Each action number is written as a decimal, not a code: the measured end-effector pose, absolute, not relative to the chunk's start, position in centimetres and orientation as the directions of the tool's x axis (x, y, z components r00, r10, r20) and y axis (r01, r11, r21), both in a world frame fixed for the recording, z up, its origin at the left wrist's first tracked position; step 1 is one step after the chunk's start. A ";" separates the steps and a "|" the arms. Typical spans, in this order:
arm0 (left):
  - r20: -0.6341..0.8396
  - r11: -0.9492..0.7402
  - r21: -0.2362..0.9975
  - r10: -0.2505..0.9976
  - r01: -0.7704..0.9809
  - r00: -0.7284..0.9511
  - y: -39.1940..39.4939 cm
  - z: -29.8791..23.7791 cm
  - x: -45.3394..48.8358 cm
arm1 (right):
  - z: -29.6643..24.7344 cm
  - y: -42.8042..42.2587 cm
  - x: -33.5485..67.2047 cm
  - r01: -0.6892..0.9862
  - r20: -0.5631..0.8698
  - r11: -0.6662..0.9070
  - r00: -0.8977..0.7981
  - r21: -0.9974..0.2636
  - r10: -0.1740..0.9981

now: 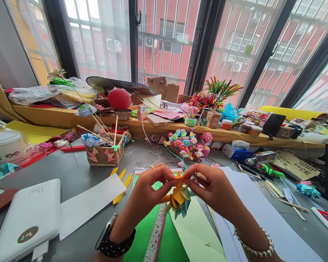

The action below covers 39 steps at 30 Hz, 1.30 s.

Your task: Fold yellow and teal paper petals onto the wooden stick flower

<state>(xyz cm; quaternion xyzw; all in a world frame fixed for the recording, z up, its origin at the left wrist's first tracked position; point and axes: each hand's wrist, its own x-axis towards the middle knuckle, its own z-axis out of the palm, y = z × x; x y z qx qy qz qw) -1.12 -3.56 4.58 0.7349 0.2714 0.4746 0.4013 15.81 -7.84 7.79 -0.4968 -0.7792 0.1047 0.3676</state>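
Note:
Both my hands meet over the middle of the grey table, pinching a small folded paper flower [179, 196] with orange-yellow petals and pale green-blue leaves below. My left hand [147, 191], with a black watch on the wrist, grips its left side with thumb and fingertips closed. My right hand [214, 189], with a bead bracelet, pinches the top right of the flower. Under the flower lie a green paper sheet [147, 236], a pale green sheet [199, 233] and a patterned ruler [156, 236].
A white power bank [27, 218] and a white paper strip [90, 203] lie at the left, with yellow paper strips [122, 185] nearby. A cardboard box with sticks [105, 153] and a bunch of paper flowers [187, 143] stand behind. White sheets [262, 214] lie at the right. The window ledge is crowded with craft things.

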 end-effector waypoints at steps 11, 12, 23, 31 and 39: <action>0.171 -0.073 0.976 0.837 -0.204 0.520 -2.9 4.4 -1.4 | 7.2 -7.8 15.4 0.659 0.582 0.548 -0.201 -0.515 0.788; 0.168 -0.068 0.976 0.845 -0.208 0.508 -3.0 4.5 -1.5 | 7.2 -7.8 15.4 0.661 0.570 0.544 -0.209 -0.517 0.795; 0.227 -0.120 0.960 0.860 -0.252 0.457 -3.1 4.6 -1.4 | 7.8 -7.9 15.3 0.651 0.432 0.454 -0.209 -0.608 0.877; 0.329 -0.233 0.939 0.822 -0.254 0.464 -3.1 4.6 -1.5 | 8.0 -8.3 14.9 0.621 0.418 0.440 -0.191 -0.649 0.888; 0.199 -0.115 0.973 0.856 -0.200 0.477 -3.4 4.9 -1.4 | 7.5 -8.0 15.0 0.641 0.526 0.502 -0.175 -0.580 0.832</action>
